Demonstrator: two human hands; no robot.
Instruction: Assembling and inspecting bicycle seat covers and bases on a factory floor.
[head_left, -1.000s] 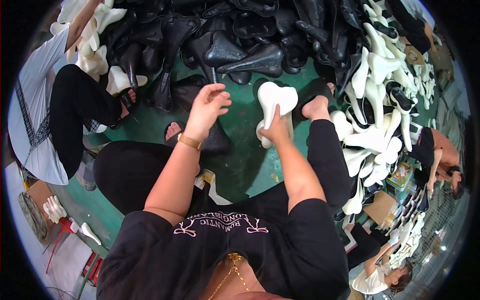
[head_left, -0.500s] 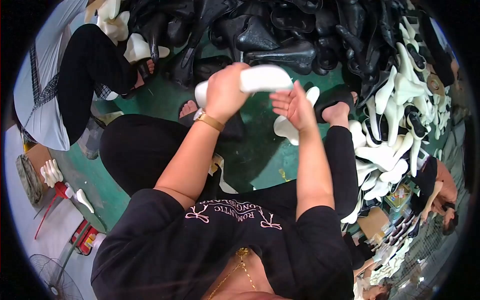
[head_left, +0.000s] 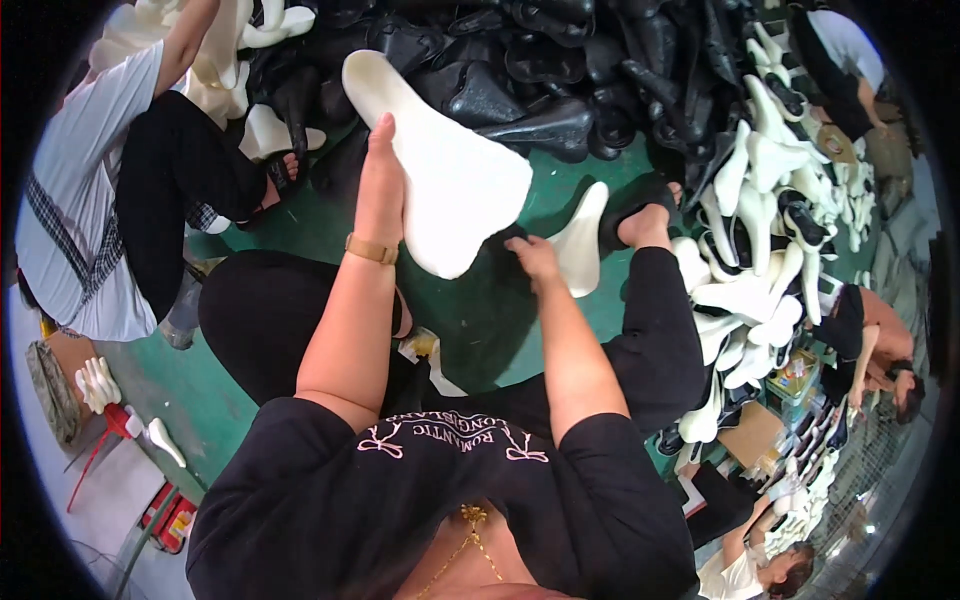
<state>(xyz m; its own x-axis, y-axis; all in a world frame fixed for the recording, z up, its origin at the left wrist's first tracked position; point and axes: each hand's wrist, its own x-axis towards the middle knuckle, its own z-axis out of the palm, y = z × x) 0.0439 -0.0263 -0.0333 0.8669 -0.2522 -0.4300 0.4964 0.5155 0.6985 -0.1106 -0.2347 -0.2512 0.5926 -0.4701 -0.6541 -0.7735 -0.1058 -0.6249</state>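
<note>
In left hand (head_left: 381,185): white saddle-shaped piece (head_left: 450,180) (smooth, narrow-nosed).

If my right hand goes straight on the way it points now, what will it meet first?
The right hand would probably meet the dark thing just ahead, which it may be touching; past that, the big white piece. Depth is unclear.

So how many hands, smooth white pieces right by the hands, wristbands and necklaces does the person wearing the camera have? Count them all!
Hands: 2 (left hand, right hand)
White pieces: 2 (held white piece, white piece beside the right hand)
Wristbands: 1 (tan wristband)
Necklaces: 1 (gold necklace)
Total: 6
</note>
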